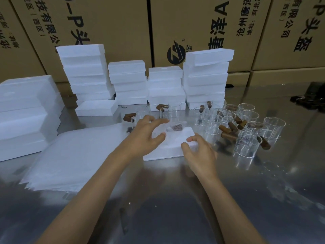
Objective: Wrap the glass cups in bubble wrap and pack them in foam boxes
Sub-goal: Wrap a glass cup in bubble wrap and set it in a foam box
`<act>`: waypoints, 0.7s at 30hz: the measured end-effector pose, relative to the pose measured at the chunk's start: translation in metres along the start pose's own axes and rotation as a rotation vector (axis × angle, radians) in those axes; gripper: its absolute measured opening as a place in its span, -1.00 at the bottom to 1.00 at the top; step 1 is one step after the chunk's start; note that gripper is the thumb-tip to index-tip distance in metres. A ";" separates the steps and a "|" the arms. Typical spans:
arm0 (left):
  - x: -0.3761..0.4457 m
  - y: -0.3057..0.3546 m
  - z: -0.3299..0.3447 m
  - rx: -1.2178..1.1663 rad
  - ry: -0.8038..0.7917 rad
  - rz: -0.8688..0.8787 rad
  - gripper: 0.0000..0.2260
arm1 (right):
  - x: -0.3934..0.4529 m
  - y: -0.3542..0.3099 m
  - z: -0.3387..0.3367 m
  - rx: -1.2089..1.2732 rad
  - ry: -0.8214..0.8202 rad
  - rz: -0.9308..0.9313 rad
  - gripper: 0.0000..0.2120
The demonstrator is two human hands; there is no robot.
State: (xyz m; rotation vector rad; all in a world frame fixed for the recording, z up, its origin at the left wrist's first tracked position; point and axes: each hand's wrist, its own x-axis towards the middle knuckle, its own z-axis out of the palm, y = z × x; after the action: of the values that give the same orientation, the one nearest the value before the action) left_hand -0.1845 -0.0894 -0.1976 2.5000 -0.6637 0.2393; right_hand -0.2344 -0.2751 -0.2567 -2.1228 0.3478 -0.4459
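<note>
From the head camera, a white rectangular foam box point(168, 147) lies on the shiny metal table point(175, 199), near the middle. The left hand point(146, 134) hovers over the box's left part with fingers spread wide and loosely bent, holding nothing. The right hand point(198, 152) sits at the box's near right corner, fingers and thumb curved and apart; whether they touch the foam I cannot tell. At the far edge of the box lies a small clear wrapped bundle point(175, 127) with something brownish inside, blurred.

Right of the box stands a cluster of clear glass cups with brown wooden handles point(246, 131), some cups touching one another. A few more glass cups point(168, 111) stand just beyond the box. Left of the box lies a flat stack of pale bubble wrap sheets point(75, 155). Stacks of white foam boxes point(165, 85) rise along the far side, with more at far left, before brown printed cardboard cartons point(123, 23).
</note>
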 end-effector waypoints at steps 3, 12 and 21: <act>-0.001 -0.004 0.001 0.053 -0.066 -0.032 -0.60 | 0.001 -0.001 0.000 -0.008 0.003 0.012 -0.64; 0.000 -0.010 0.001 0.170 -0.117 -0.032 -0.58 | 0.001 -0.004 -0.002 0.018 0.036 -0.023 -0.83; 0.008 -0.003 -0.013 0.185 -0.220 0.002 -0.59 | 0.004 -0.008 -0.008 0.085 0.049 0.024 -0.71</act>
State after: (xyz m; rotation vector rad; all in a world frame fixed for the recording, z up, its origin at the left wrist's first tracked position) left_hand -0.1769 -0.0834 -0.1860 2.7297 -0.7621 0.0257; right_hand -0.2339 -0.2778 -0.2453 -2.0261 0.3763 -0.4914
